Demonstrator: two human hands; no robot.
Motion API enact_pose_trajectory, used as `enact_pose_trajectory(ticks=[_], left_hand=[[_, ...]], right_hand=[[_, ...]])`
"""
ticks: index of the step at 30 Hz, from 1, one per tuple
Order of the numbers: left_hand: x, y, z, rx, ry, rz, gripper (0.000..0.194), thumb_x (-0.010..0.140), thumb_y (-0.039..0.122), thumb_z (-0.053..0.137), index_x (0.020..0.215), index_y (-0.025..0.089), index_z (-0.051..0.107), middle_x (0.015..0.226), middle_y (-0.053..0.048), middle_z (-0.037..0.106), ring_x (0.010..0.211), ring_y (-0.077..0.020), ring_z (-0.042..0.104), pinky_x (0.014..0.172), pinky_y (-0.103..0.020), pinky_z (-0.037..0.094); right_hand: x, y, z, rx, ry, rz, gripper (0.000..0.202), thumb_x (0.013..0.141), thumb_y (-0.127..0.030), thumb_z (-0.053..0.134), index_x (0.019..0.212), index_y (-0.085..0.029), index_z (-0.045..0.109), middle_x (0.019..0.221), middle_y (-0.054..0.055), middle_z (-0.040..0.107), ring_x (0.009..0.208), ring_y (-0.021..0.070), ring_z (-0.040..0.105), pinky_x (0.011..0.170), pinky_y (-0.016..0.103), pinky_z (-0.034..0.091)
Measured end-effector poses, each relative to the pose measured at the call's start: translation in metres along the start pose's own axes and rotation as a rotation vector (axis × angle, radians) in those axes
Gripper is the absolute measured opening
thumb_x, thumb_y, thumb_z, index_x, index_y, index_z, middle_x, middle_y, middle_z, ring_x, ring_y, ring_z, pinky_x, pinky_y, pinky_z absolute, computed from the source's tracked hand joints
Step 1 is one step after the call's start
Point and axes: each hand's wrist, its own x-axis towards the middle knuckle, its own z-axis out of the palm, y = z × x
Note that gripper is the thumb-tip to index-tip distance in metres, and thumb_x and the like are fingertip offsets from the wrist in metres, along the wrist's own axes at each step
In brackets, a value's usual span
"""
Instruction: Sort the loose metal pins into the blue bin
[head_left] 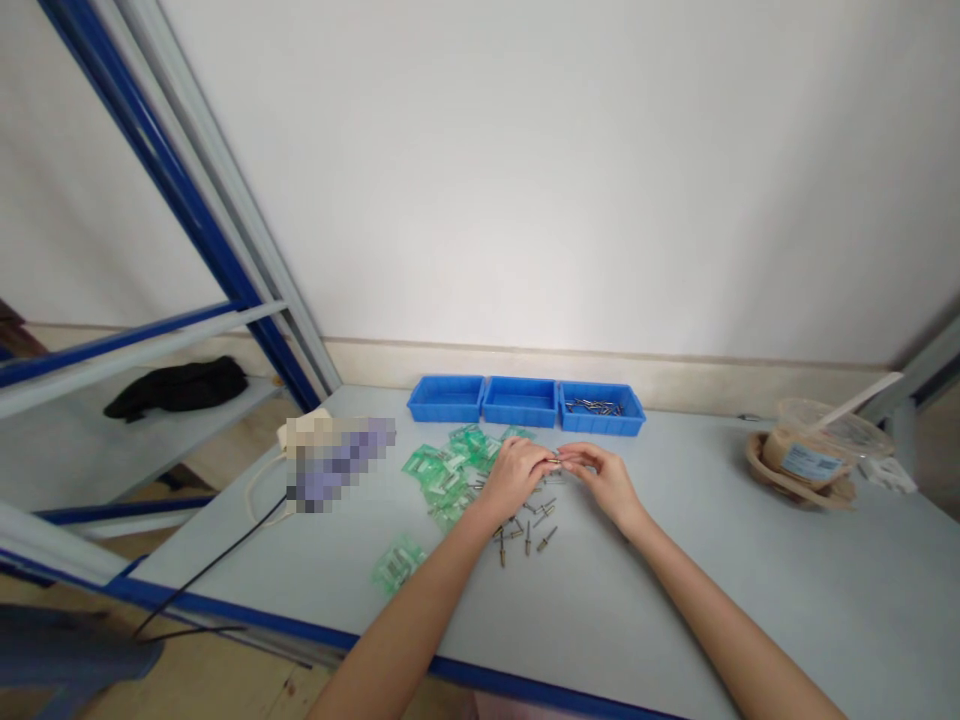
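My left hand (517, 470) and my right hand (602, 478) meet fingertip to fingertip above the table, both closed in a pinch. Between them is a small metal pin (556, 461), mostly covered by the fingers. Below the hands lie several loose metal pins with a thicker, brass-coloured end (527, 540), scattered on the tabletop. Left of and partly behind my left hand is a heap of green-tinted clear plastic packets (446, 480) with small metal parts inside. A separate green packet (400, 563) lies nearer the front edge, beside my left forearm.
Three blue bins stand along the wall: a left bin (448, 412), a middle bin (520, 415) and a right bin (600, 424) containing metal pins (596, 406). A cup (806, 460) in a cardboard holder (799, 490) is at right. A blurred-out purple object (341, 465) and cable (217, 560) are at left.
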Motion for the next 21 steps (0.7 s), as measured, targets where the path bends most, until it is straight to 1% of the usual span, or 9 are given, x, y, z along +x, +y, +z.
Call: enact_pose_trajectory(ticks=[3,7,10,13,17,19,21], left_hand=[[0.000,0.000,-0.001,0.020,0.002,0.015,0.024,0.092,0.029,0.045,0.079,0.021,0.063,0.080,0.000,0.068,0.081,-0.0162,0.055,0.084,-0.033,0.036],[-0.001,0.003,-0.002,0.055,-0.015,0.025,0.033,0.094,0.032,0.039,0.072,0.020,0.060,0.075,0.000,0.065,0.078,-0.0161,0.054,0.083,-0.033,0.037],[-0.001,0.004,-0.001,0.051,0.010,0.020,0.027,0.094,0.034,0.042,0.081,0.019,0.060,0.081,0.000,0.066,0.080,-0.0161,0.054,0.084,-0.032,0.037],[-0.002,0.003,-0.001,0.038,0.044,0.027,0.020,0.092,0.032,0.045,0.089,0.019,0.060,0.085,0.000,0.066,0.083,-0.0159,0.054,0.084,-0.031,0.037],[-0.002,0.004,-0.002,0.067,0.047,0.032,0.026,0.094,0.031,0.042,0.080,0.019,0.060,0.077,0.000,0.065,0.079,-0.0157,0.054,0.083,-0.031,0.037],[-0.003,0.005,-0.003,0.091,0.038,0.023,0.031,0.094,0.031,0.040,0.074,0.019,0.059,0.075,0.000,0.064,0.077,-0.0159,0.053,0.083,-0.032,0.037],[-0.003,0.006,-0.003,0.103,0.020,0.013,0.034,0.095,0.031,0.038,0.070,0.019,0.058,0.073,-0.001,0.063,0.076,-0.0160,0.053,0.082,-0.032,0.037]], right_hand=[[-0.003,-0.006,-0.003,-0.159,0.002,-0.092,0.024,0.080,-0.037,0.055,0.091,-0.019,0.066,0.090,0.007,0.071,0.083,0.0209,0.066,0.081,0.037,0.050],[-0.007,-0.014,-0.009,-0.523,-0.003,-0.253,0.021,0.087,-0.032,0.048,0.086,-0.021,0.066,0.087,0.005,0.070,0.082,0.0202,0.064,0.081,0.036,0.045],[-0.009,-0.017,-0.012,-0.696,-0.036,-0.315,0.022,0.090,-0.029,0.044,0.087,-0.021,0.065,0.087,0.005,0.070,0.079,0.0191,0.064,0.078,0.034,0.041],[-0.009,-0.019,-0.013,-0.797,-0.046,-0.331,0.025,0.093,-0.029,0.041,0.088,-0.021,0.064,0.089,0.004,0.071,0.079,0.0189,0.064,0.075,0.033,0.037],[-0.011,-0.024,-0.011,-0.858,-0.065,-0.331,0.025,0.094,-0.031,0.039,0.097,-0.022,0.062,0.086,0.003,0.071,0.077,0.0172,0.064,0.075,0.031,0.034],[-0.011,-0.026,-0.010,-0.883,-0.073,-0.342,0.024,0.094,-0.032,0.040,0.095,-0.022,0.062,0.082,0.001,0.071,0.075,0.0163,0.063,0.075,0.031,0.033],[-0.012,-0.026,-0.010,-0.914,-0.066,-0.355,0.026,0.094,-0.032,0.039,0.088,-0.022,0.063,0.079,0.001,0.070,0.072,0.0159,0.063,0.074,0.031,0.032]])
